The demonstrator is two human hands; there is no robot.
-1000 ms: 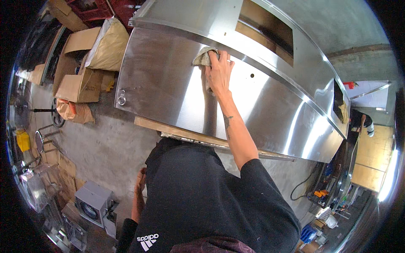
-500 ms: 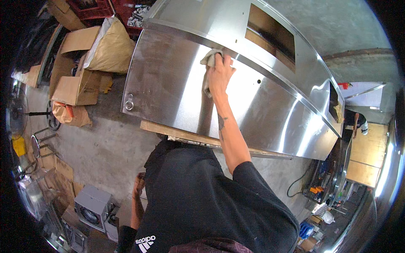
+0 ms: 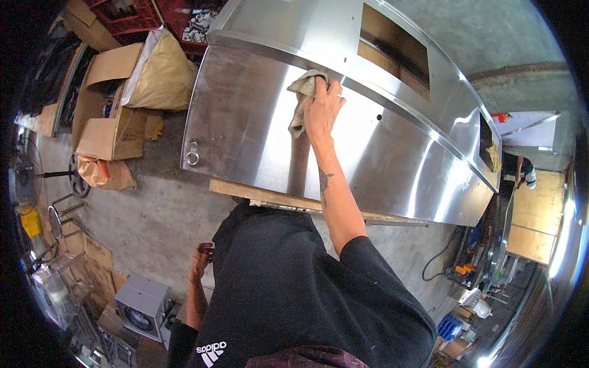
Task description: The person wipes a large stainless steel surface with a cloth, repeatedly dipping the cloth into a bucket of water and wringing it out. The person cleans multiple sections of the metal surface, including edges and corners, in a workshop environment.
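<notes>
With bent fingers my right hand (image 3: 322, 113) grips a crumpled grey rag (image 3: 302, 83) and presses it on a shiny stainless steel panel (image 3: 245, 116), just below its raised far edge. Part of the rag hangs from the hand toward me along the metal. A ring-shaped fitting (image 3: 192, 154) sits near the panel's left corner, and a small dark hole (image 3: 379, 117) lies right of my hand. My left hand (image 3: 200, 260) hangs low beside my body, away from the panel. Its fingers are loosely bent and apart, partly in shadow, with nothing visible in them.
Behind the panel rises a steel section with a rectangular opening (image 3: 392, 52). A wooden board (image 3: 270, 195) runs beneath the near edge. At left stand an open cardboard box (image 3: 101, 135), a tan sack (image 3: 161, 76) and a stool (image 3: 56, 221). Another person (image 3: 521, 172) is at far right.
The rag has spread out wider to the left of my right hand, which stays at nearly the same spot. My left hand sits slightly higher. The whole view has shifted a little.
</notes>
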